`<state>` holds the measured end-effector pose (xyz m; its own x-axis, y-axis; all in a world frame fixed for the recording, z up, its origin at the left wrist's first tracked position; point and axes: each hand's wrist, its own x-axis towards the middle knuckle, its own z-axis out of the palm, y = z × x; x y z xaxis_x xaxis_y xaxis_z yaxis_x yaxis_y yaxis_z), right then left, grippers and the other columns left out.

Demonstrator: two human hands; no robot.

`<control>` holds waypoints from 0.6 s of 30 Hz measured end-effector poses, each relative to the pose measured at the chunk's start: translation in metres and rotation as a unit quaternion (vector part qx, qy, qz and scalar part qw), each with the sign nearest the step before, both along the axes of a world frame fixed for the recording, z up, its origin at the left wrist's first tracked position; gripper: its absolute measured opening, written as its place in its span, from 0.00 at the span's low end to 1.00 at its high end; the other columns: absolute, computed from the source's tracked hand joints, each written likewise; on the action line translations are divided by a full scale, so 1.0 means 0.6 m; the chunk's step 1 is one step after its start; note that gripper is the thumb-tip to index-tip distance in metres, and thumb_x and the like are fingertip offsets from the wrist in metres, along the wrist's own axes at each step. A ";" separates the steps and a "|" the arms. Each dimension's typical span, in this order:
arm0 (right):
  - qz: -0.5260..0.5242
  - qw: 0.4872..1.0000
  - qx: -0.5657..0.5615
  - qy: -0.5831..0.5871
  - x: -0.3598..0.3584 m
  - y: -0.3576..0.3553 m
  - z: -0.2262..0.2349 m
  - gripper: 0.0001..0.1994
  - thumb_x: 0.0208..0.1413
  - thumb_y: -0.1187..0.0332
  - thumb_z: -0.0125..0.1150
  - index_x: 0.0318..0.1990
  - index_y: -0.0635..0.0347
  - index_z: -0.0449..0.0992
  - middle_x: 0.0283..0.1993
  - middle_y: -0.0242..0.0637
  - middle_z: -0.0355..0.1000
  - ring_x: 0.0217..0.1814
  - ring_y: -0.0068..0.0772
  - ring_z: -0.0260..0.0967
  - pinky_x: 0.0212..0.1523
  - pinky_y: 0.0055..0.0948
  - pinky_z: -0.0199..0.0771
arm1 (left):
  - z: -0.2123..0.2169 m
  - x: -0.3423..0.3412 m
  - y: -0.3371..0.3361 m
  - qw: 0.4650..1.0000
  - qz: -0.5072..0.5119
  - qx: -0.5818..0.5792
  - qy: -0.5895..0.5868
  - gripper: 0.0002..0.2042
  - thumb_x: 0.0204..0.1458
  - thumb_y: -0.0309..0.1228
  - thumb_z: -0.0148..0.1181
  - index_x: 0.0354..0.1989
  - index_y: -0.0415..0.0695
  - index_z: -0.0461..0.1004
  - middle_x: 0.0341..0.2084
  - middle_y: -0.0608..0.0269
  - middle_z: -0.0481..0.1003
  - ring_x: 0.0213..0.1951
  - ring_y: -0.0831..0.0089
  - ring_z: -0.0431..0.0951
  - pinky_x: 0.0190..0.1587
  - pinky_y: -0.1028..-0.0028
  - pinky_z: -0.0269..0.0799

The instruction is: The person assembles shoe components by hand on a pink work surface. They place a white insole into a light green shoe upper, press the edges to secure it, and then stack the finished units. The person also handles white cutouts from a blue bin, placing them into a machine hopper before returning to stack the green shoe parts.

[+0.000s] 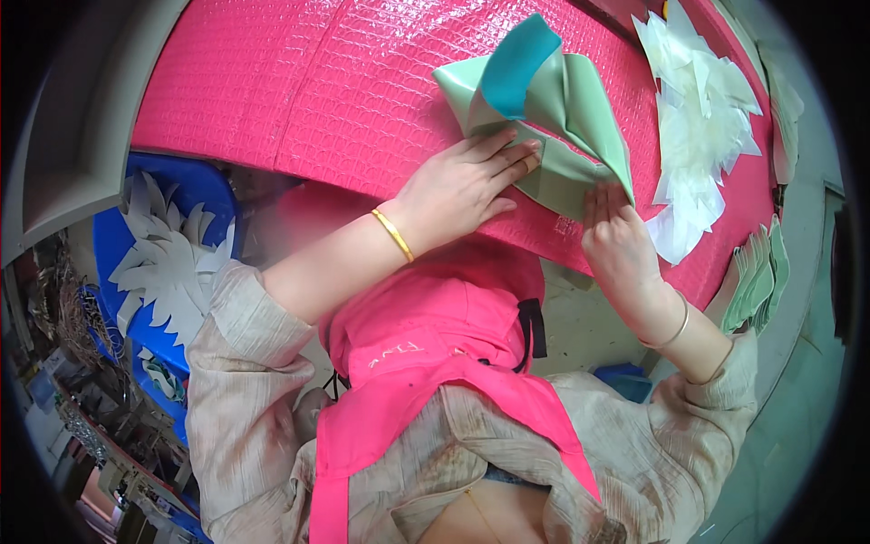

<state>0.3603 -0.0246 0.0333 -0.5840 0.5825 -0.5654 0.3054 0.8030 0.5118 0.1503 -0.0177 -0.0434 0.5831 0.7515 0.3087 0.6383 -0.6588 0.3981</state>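
- Head view: nearest lies the pink apron (pixel 408 381), worn over a beige crinkled shirt (pixel 245 363).
- The left hand (pixel 458 186), with a yellow bracelet (pixel 392 234) at its wrist, is open, fingers stretched flat over the near side of the pale-green piece.
- The right hand (pixel 621 231), wearing a thin bangle (pixel 672 332), has bent fingers at the same piece's near right corner; I cannot tell whether they pinch it.
- The pale-green piece (pixel 594 109) sits at the near edge of the pink-covered table (pixel 353 100), its folds standing up, with a teal strip (pixel 524 68) rising from it.
- Right of it, translucent white sheets (pixel 698 131) lie piled on the table.
- Off to the left, a blue container (pixel 109 231) holds pale curved cut-outs (pixel 172 267).
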 end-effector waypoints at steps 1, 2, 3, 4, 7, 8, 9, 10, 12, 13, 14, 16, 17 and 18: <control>-0.020 0.999 0.004 -0.025 -0.004 -0.002 0.001 0.20 0.41 0.69 0.48 0.43 0.72 0.70 0.46 0.49 0.69 0.52 0.39 0.63 0.54 0.27 0.58 | 0.000 0.001 -0.004 1.000 0.003 -0.004 0.001 0.27 0.43 0.40 0.56 0.53 0.45 0.63 0.54 0.66 0.62 0.55 0.65 0.59 0.57 0.68 0.56; -0.020 1.000 0.010 -0.013 -0.002 -0.001 0.001 0.19 0.41 0.70 0.48 0.42 0.71 0.71 0.45 0.49 0.69 0.51 0.38 0.64 0.54 0.27 0.58 | 0.000 0.008 -0.001 1.000 0.005 -0.003 -0.002 0.27 0.42 0.42 0.56 0.53 0.46 0.63 0.54 0.66 0.61 0.54 0.66 0.60 0.56 0.68 0.56; -0.019 1.000 0.017 -0.001 0.001 0.002 -0.001 0.19 0.41 0.70 0.48 0.41 0.71 0.71 0.44 0.48 0.70 0.50 0.37 0.65 0.54 0.27 0.58 | 0.002 0.016 0.001 1.000 0.007 -0.002 -0.004 0.28 0.42 0.43 0.56 0.53 0.47 0.63 0.54 0.67 0.61 0.53 0.66 0.60 0.56 0.67 0.56; -0.018 0.999 0.023 0.012 0.001 0.005 -0.002 0.18 0.41 0.70 0.48 0.40 0.71 0.72 0.43 0.47 0.70 0.48 0.36 0.66 0.54 0.27 0.58 | 0.006 0.024 0.003 1.000 0.010 0.001 0.011 0.28 0.42 0.44 0.56 0.53 0.47 0.63 0.54 0.67 0.61 0.52 0.66 0.60 0.54 0.66 0.56; -0.022 1.000 -0.001 0.002 -0.009 0.011 0.005 0.17 0.41 0.70 0.48 0.39 0.71 0.72 0.42 0.47 0.70 0.47 0.37 0.66 0.54 0.29 0.57 | 0.023 0.056 0.007 0.997 0.014 0.002 0.070 0.31 0.40 0.48 0.57 0.52 0.44 0.65 0.53 0.63 0.62 0.45 0.66 0.62 0.48 0.67 0.57; -0.021 1.000 -0.007 -0.010 -0.013 0.010 0.005 0.17 0.41 0.70 0.48 0.39 0.71 0.72 0.41 0.47 0.70 0.47 0.37 0.66 0.54 0.29 0.57 | 0.026 0.073 0.003 0.993 0.012 -0.003 0.114 0.31 0.39 0.48 0.57 0.51 0.42 0.65 0.53 0.63 0.62 0.47 0.66 0.61 0.49 0.66 0.56; -0.019 1.000 -0.008 -0.018 -0.017 0.014 0.005 0.17 0.42 0.70 0.48 0.40 0.71 0.72 0.41 0.47 0.70 0.48 0.38 0.66 0.55 0.30 0.57 | 0.031 0.091 0.001 0.987 0.011 -0.004 0.160 0.31 0.39 0.48 0.57 0.51 0.41 0.65 0.53 0.62 0.61 0.48 0.65 0.61 0.50 0.65 0.56; -0.017 0.999 -0.010 -0.027 -0.019 0.016 0.006 0.17 0.42 0.70 0.48 0.40 0.71 0.71 0.41 0.47 0.70 0.48 0.38 0.65 0.55 0.30 0.57 | 0.035 0.099 -0.002 0.979 0.010 -0.005 0.205 0.31 0.39 0.48 0.57 0.50 0.39 0.65 0.53 0.61 0.61 0.50 0.65 0.60 0.51 0.65 0.55; 0.016 1.000 0.020 0.015 -0.005 0.011 0.002 0.17 0.42 0.70 0.47 0.39 0.70 0.71 0.41 0.47 0.70 0.48 0.38 0.65 0.55 0.30 0.56 | -0.001 0.099 -0.012 0.997 0.030 0.031 0.067 0.31 0.39 0.45 0.57 0.50 0.37 0.64 0.53 0.59 0.62 0.54 0.66 0.59 0.55 0.63 0.54; 0.032 0.998 0.035 0.036 0.002 0.012 0.001 0.17 0.42 0.70 0.47 0.39 0.70 0.71 0.40 0.47 0.70 0.48 0.38 0.65 0.55 0.31 0.56 | -0.013 0.096 -0.016 0.999 0.027 0.033 0.007 0.31 0.39 0.44 0.57 0.50 0.37 0.64 0.53 0.59 0.62 0.55 0.67 0.59 0.55 0.64 0.54; 0.029 0.999 0.028 0.025 0.001 0.011 0.000 0.16 0.42 0.70 0.47 0.39 0.70 0.71 0.40 0.47 0.70 0.48 0.38 0.65 0.55 0.31 0.56 | -0.015 0.092 -0.020 0.998 0.022 0.028 -0.053 0.30 0.40 0.44 0.57 0.51 0.38 0.64 0.53 0.59 0.62 0.56 0.68 0.59 0.56 0.64 0.54; 0.022 1.000 0.014 0.005 -0.003 0.012 0.002 0.16 0.42 0.70 0.47 0.38 0.70 0.71 0.40 0.47 0.69 0.47 0.38 0.65 0.56 0.31 0.56 | -0.015 0.091 -0.011 0.999 0.013 0.023 -0.043 0.27 0.40 0.41 0.57 0.50 0.40 0.65 0.53 0.59 0.62 0.55 0.70 0.61 0.54 0.67 0.55; 0.018 1.000 0.004 0.002 -0.006 0.014 0.004 0.15 0.42 0.70 0.47 0.38 0.69 0.71 0.39 0.46 0.70 0.47 0.38 0.65 0.56 0.31 0.56 | -0.013 0.087 -0.005 0.999 0.007 0.013 -0.042 0.27 0.41 0.41 0.57 0.50 0.41 0.65 0.53 0.59 0.62 0.55 0.70 0.61 0.54 0.68 0.55; 0.014 1.000 -0.006 -0.002 -0.010 0.019 0.008 0.15 0.41 0.70 0.47 0.37 0.69 0.71 0.38 0.46 0.70 0.46 0.37 0.65 0.56 0.31 0.56 | -0.010 0.085 -0.002 0.999 0.000 0.003 -0.040 0.26 0.41 0.41 0.57 0.49 0.41 0.66 0.52 0.59 0.63 0.54 0.70 0.61 0.54 0.68 0.56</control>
